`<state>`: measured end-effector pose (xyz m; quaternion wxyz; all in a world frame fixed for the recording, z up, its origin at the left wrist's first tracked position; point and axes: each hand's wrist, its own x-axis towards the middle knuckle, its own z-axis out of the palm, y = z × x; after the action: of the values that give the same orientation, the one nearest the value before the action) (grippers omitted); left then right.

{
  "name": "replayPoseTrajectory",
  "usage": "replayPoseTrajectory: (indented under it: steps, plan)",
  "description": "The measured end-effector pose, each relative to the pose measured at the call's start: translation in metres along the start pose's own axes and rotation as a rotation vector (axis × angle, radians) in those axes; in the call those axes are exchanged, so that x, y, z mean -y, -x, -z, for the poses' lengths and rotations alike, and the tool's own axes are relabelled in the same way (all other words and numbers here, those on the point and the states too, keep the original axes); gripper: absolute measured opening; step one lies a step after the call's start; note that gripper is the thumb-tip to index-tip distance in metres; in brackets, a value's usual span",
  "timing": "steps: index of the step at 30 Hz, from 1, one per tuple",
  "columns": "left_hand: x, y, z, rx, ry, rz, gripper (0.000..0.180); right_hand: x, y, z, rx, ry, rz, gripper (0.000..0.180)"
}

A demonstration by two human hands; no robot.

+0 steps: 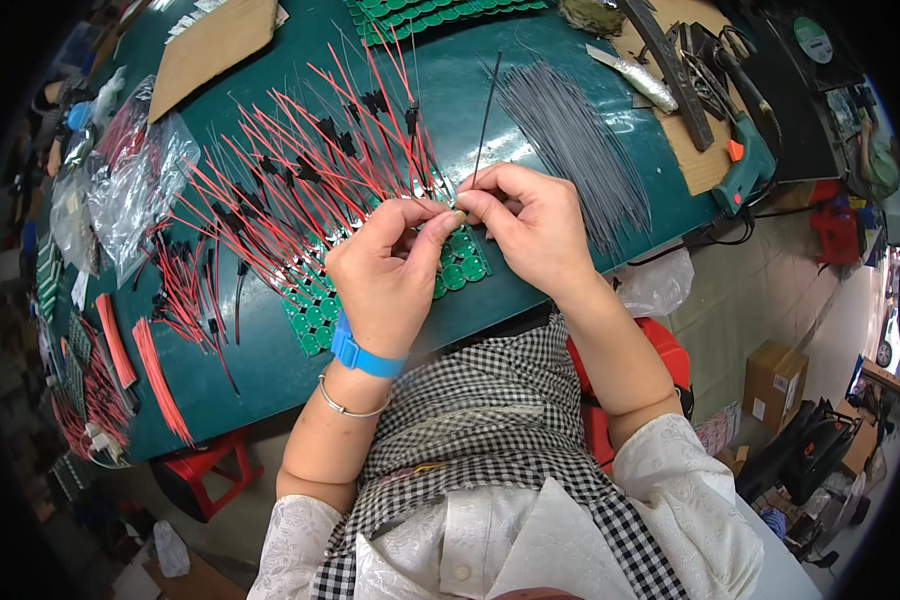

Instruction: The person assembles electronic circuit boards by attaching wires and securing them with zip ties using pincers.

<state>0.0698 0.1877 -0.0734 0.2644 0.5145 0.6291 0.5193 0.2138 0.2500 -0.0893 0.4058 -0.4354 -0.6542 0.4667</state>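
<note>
Over the near edge of a panel of round green circuit boards, my two hands meet at the fingertips. Thumb and index finger of my right hand pinch a thin black wire, which stands up and away from me. My left hand is closed in a pinch beside it; what lies between its fingertips is too small to make out. Many red wires with black parts fan out from the panel, to the left and beyond my hands. To the right lies a loose bundle of black wires.
Cut red wires and a clear plastic bag lie on the green table's left side. A cardboard sheet and more green boards are at the back. A green glue gun and tools stand right. Red stools are below.
</note>
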Motion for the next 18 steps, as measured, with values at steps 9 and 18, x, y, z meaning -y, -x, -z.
replayPoseTrajectory:
  steps: [9, 18]
  plan:
    - [0.002, -0.001, 0.000, 0.010, -0.066, -0.070, 0.007, -0.004, -0.002, -0.003, 0.011, -0.018, 0.007, 0.011]
    - [-0.004, -0.007, -0.013, 0.031, -0.165, -0.137, 0.015, -0.009, -0.005, 0.013, 0.096, 0.214, 0.323, 0.020]
